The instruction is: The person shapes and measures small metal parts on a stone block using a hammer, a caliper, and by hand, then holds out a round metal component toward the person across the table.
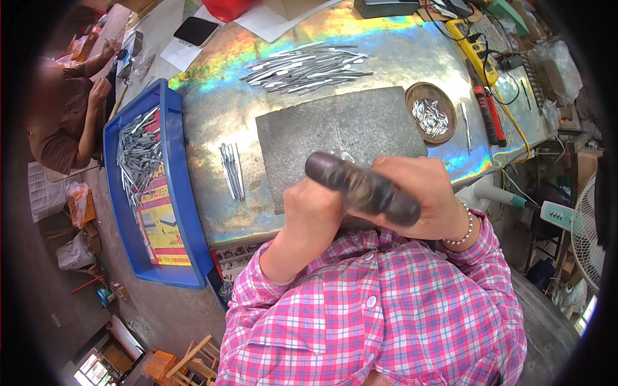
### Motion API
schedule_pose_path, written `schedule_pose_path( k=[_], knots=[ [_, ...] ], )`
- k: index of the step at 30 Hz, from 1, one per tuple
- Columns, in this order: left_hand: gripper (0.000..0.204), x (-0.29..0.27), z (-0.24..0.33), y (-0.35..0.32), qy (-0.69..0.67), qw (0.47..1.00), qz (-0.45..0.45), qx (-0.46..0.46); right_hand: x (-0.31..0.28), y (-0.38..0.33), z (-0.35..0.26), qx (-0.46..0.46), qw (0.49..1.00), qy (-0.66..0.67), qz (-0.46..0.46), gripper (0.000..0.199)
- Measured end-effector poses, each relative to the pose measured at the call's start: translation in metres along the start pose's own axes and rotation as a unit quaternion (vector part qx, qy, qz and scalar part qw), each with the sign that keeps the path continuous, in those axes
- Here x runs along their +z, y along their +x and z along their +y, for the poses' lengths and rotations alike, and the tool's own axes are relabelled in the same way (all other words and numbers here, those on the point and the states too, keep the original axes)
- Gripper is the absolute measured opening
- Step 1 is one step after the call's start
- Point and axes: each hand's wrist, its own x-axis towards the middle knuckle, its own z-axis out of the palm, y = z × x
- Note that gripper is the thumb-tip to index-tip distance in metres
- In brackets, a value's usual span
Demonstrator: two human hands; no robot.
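My right hand (425,193) is closed round a hammer with a dark, worn, cylindrical head (360,188). The hammer head is raised near the front edge of a flat grey slab (335,138) and partly covers both hands. Just left of it, my left hand (310,211) is curled into a fist; whatever its fingers hold is hidden. A few slim grey metal strips (232,172) lie side by side to the slab's left. Behind the slab spreads a heap of similar strips (302,69). On its right stands a round brown bowl (428,90) containing small silvery pieces (430,119).
A blue bin (177,193) with many metal strips (138,154) stands at the table's left. Beyond it sits another person (67,122). A phone (196,31) lies at the back. Along the right are a yellow meter (473,51), a red-and-black tool (490,116), cables and a fan (587,225).
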Motion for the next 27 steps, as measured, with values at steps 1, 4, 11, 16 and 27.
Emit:
schedule_pose_path(
  k=[1, 4, 11, 16, 27],
  knots=[
    [0.018, 0.0, 0.001, 0.001, 0.024, 1.0, -0.015, 0.009, 0.002, 0.002, 0.001, -0.015, 1.0, 0.01, -0.006, 0.025],
    [0.016, -0.002, 0.003, 0.003, 0.075, 0.996, -0.04, 0.021, 0.004, 0.005, -0.003, -0.043, 0.998, -0.036, -0.03, 0.024],
    [0.016, -0.004, 0.001, 0.005, 0.04, 0.998, -0.054, 0.022, 0.003, 0.011, -0.005, -0.065, 0.993, -0.092, -0.042, 0.024],
    [0.015, 0.002, -0.012, 0.004, 0.0, 0.997, -0.023, 0.079, -0.003, 0.01, -0.007, -0.039, 0.997, -0.051, -0.038, 0.025],
    [0.014, 0.005, -0.012, 0.002, -0.034, 0.998, -0.017, 0.044, 0.001, 0.01, -0.012, -0.044, 0.994, -0.089, -0.043, 0.023]
  ],
)
